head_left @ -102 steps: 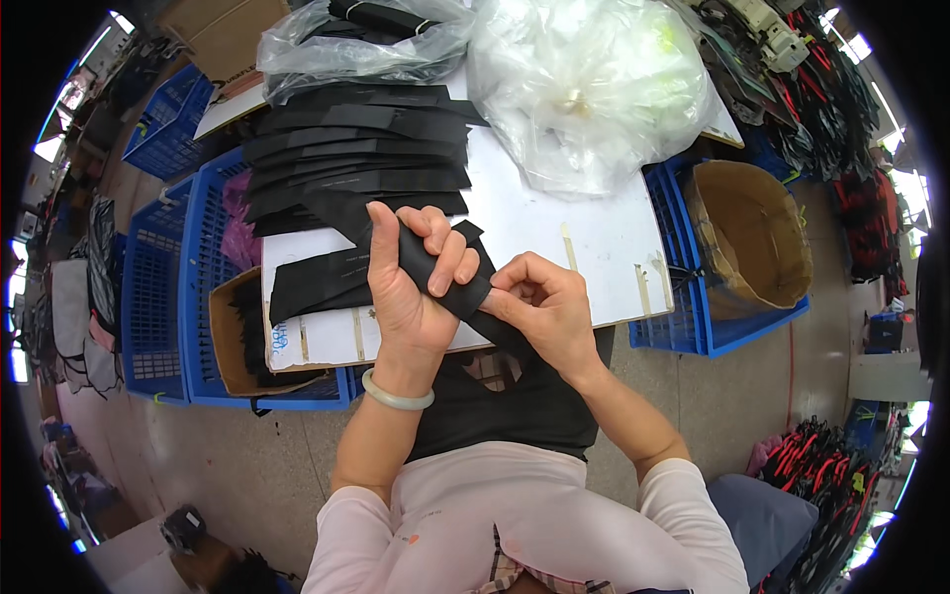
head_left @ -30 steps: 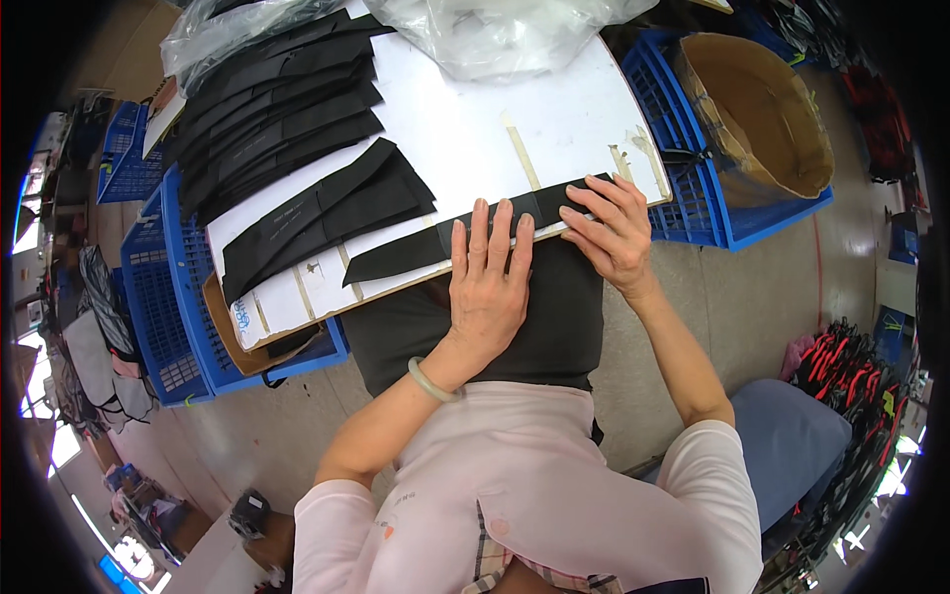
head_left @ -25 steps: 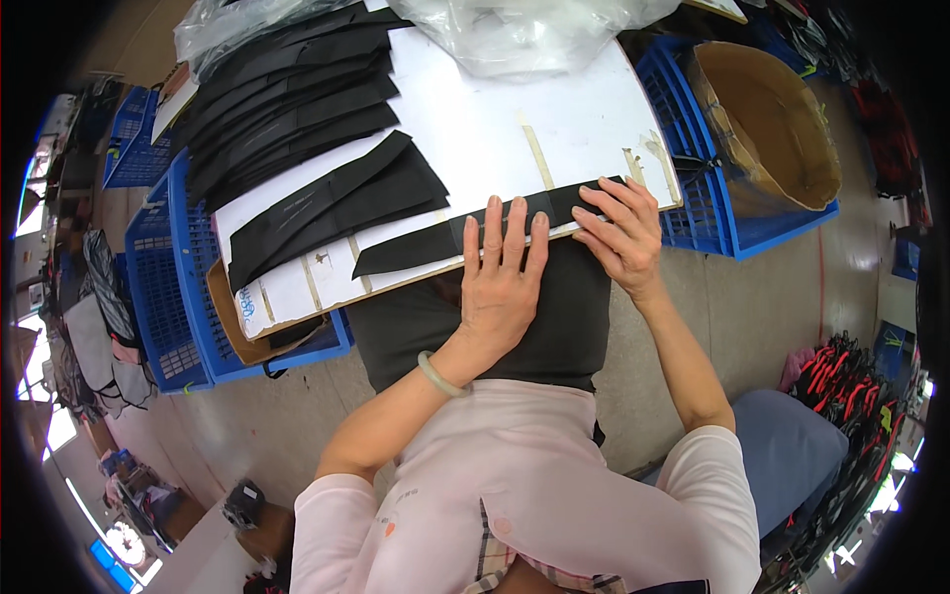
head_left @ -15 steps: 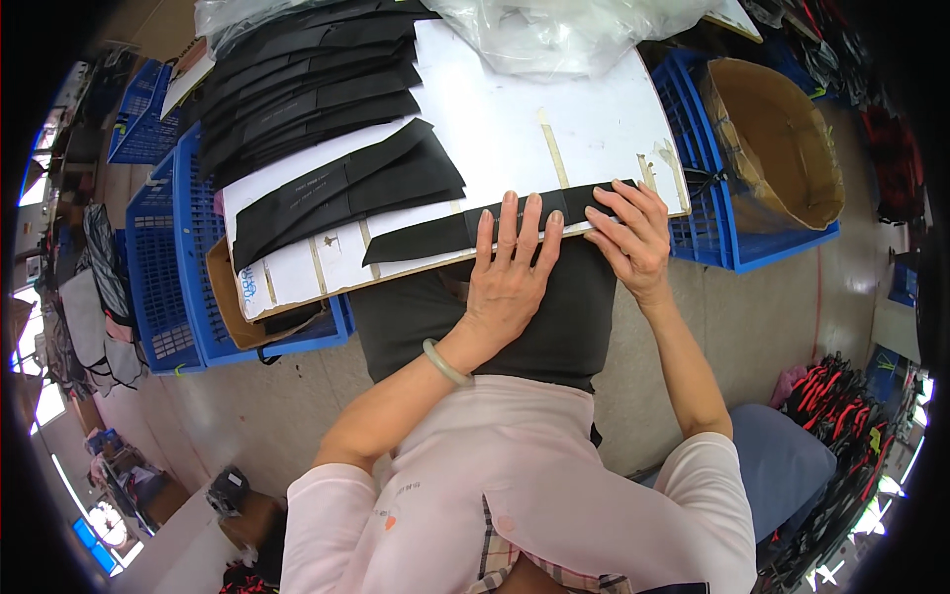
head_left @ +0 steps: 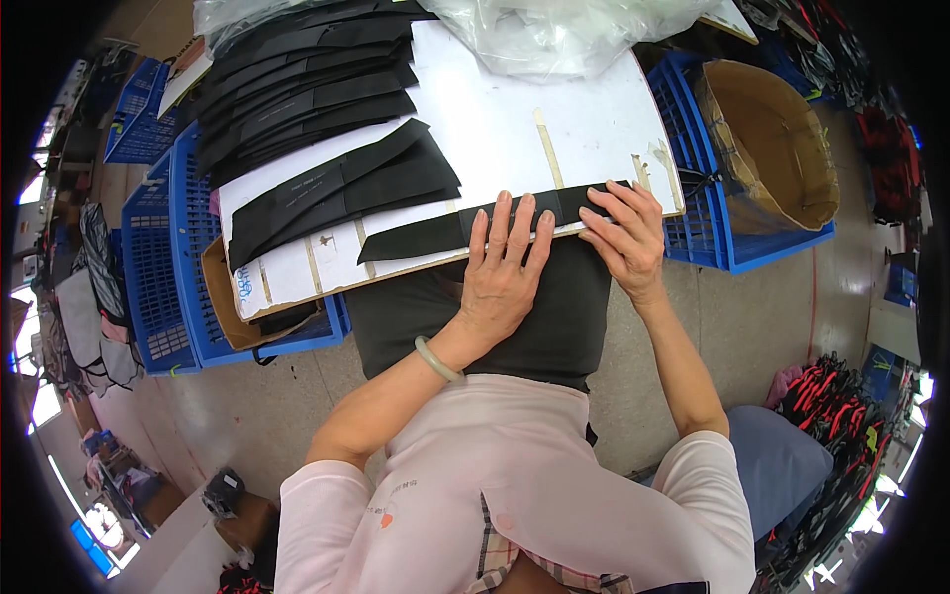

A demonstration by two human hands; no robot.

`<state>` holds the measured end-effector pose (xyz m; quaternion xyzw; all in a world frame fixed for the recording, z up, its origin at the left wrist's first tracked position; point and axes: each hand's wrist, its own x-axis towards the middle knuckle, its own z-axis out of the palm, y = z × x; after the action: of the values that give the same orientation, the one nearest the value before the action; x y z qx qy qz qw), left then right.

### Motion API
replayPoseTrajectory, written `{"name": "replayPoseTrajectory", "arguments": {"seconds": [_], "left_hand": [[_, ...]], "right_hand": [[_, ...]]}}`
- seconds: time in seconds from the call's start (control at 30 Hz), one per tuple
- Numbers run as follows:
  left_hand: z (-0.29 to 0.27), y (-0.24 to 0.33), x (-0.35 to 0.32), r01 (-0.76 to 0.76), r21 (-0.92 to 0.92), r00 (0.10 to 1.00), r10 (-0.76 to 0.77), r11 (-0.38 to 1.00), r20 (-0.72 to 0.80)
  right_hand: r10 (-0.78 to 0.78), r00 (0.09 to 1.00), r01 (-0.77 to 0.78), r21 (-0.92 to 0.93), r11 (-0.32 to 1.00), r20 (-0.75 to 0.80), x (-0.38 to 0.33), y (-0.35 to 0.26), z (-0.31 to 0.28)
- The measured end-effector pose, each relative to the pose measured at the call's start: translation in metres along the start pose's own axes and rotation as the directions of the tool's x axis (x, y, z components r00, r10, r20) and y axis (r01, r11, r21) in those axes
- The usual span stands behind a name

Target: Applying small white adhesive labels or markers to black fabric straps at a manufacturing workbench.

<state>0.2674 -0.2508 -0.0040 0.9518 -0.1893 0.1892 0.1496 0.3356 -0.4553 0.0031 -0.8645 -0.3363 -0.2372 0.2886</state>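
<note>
A long black fabric strip [head_left: 426,235] lies flat along the near edge of the white board [head_left: 495,129]. My left hand [head_left: 505,267] presses palm-down on the strip's middle, fingers spread. My right hand [head_left: 623,233] lies flat on the strip's right end, fingers apart. Beyond them, a small pile of similar black pieces [head_left: 336,188] rests on the board, and a taller fanned stack of black strips [head_left: 297,79] sits at the far left.
Blue plastic crates [head_left: 168,238] stand left of the board and another blue crate [head_left: 712,198] at its right. A brown cardboard tub [head_left: 772,148] sits at the right. Clear plastic bags [head_left: 554,30] lie at the far edge. Red-black items [head_left: 821,396] are piled on the floor.
Earlier both hands held and folded a black strip in the air. Now the strip lies on the board's near edge with both hands pressed flat on it.
</note>
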Motion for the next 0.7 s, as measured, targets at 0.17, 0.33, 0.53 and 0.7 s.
{"name": "replayPoseTrajectory", "arguments": {"seconds": [0.17, 0.33, 0.53, 0.7], "left_hand": [[-0.004, -0.001, 0.000, -0.011, 0.050, 1.000, 0.011, 0.999, 0.008], [-0.002, 0.000, 0.001, 0.010, 0.061, 1.000, -0.009, 0.998, -0.005], [-0.002, -0.001, 0.001, -0.034, 0.056, 0.999, 0.033, 0.998, 0.010], [0.001, 0.000, 0.000, -0.017, 0.097, 0.999, 0.013, 0.995, 0.042]], "right_hand": [[-0.016, 1.000, 0.016, 0.023, 1.000, -0.013, 0.001, -0.001, 0.003], [0.085, 0.994, -0.088, 0.040, 0.995, 0.063, 0.008, -0.006, -0.007], [0.284, 0.932, -0.265, -0.108, 0.958, 0.227, 0.046, -0.010, -0.024], [0.281, 0.827, -0.311, -0.020, 0.950, 0.487, 0.068, 0.017, -0.028]]}}
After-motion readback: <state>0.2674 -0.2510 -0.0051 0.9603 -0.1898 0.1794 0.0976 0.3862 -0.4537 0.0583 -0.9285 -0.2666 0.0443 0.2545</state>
